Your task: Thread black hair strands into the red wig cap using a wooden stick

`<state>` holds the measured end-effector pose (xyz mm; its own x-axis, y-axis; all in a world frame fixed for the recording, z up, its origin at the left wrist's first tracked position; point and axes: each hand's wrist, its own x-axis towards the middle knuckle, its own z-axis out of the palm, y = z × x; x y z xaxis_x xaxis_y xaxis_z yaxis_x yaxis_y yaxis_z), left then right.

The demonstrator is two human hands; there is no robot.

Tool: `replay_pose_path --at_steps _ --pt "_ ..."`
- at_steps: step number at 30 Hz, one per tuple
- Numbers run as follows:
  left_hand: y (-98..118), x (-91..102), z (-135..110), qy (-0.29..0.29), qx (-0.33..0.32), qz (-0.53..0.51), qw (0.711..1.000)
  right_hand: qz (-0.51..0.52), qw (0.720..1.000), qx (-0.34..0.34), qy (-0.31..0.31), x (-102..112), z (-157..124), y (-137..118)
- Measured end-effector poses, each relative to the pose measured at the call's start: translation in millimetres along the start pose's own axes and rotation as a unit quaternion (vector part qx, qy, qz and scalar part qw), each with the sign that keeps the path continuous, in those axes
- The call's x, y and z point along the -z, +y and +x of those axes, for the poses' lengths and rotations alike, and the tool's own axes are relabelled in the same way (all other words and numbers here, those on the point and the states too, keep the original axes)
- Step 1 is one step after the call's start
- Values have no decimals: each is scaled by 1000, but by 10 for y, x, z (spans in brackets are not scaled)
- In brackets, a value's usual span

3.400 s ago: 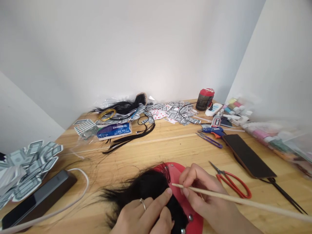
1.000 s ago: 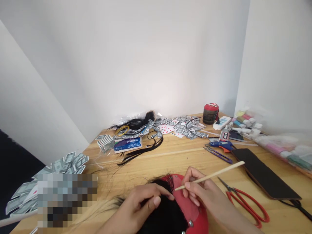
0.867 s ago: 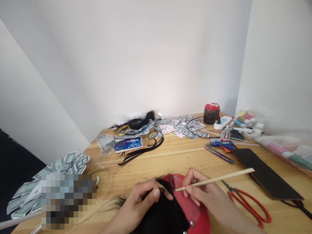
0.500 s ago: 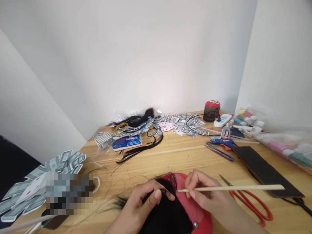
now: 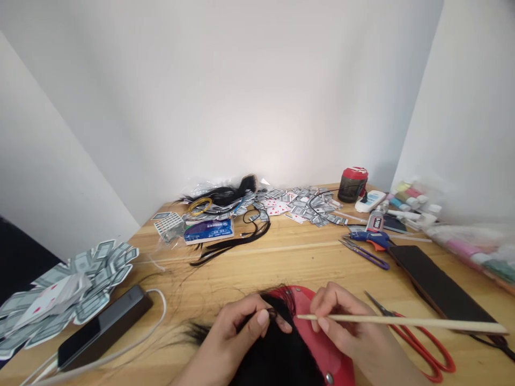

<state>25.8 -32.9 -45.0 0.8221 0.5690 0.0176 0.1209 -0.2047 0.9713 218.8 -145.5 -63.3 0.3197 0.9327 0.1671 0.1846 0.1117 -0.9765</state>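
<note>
In front of me lies a red rounded base [image 5: 336, 359] with metal studs, largely covered by black hair [image 5: 271, 356]. My left hand [image 5: 249, 327] rests on the hair, thumb and fingers closed on a small lock of it [image 5: 271, 312]. A pale wooden stick [image 5: 402, 320] lies pinched in my right hand [image 5: 332, 316]. Its tapered tip points left, close to the hair's edge over the red surface. Just right of that hand, red-handled scissors [image 5: 426, 340] lie on the table, partly hidden by my forearm.
Glue gun [image 5: 372, 238], purple snips [image 5: 366, 254] and a black flat slab [image 5: 438, 284] lie at right. Behind are a glue tube [image 5: 375, 221], a red-lidded jar [image 5: 353, 185] and scattered cards [image 5: 277, 206]. Fanned cards [image 5: 80, 284] and a phone [image 5: 94, 329] with a white cable lie left.
The stick has turned slightly, its far end now lower and farther right. My view has shifted a little. My left hand keeps its hold on the hair.
</note>
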Motion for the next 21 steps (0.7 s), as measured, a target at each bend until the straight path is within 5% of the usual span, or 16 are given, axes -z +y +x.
replay_pose_path --at_steps 5,16,21 --pt "-18 -4 16 9 16 -31 999 -21 1000 18 11 0 -56 112" --pt "9 -32 16 24 2 -22 999 -120 960 244 68 -91 -62 253" --pt "11 -39 1 27 -2 -38 999 -114 966 222 60 -70 -88 230"
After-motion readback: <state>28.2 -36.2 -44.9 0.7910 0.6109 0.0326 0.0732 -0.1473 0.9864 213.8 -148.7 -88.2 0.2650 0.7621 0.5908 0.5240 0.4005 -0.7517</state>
